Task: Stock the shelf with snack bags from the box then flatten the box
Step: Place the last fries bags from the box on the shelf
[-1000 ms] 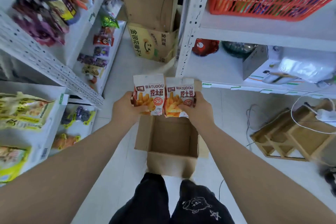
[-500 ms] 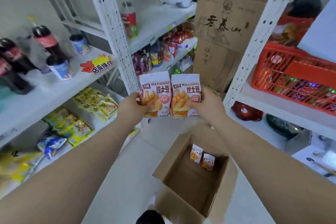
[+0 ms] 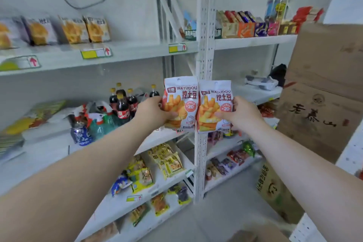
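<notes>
- Gripping one snack bag each: left hand (image 3: 152,113) pinches the lower left edge of the left bag (image 3: 181,102), right hand (image 3: 238,114) pinches the lower right edge of the right bag (image 3: 215,105) — thumbs across the printed fronts, fingers hidden behind.
- Held upright and side by side, inner edges touching, in mid-air in front of the white shelf upright (image 3: 204,25); not yet resting on any shelf.
- Matching orange-print packs (image 3: 96,29) seem to stand in a row on the upper shelf (image 3: 137,51), up and to the left — probably the right destination, though blur prevents reading their labels.
- To place well: lift both bags clear of the shelf lip, steer left of the upright, set the bottoms down first beside the end of that row, fronts facing out.
- Keep the pinch light — puffed bags crush and crease under a hard squeeze.
- Release one at a time so neither topples forward; nudge upright if leaning.
- Only a brown corner (image 3: 247,236) shows at the bottom edge, likely the box; contents out of sight, so flattening should wait until it is checked empty.
</notes>
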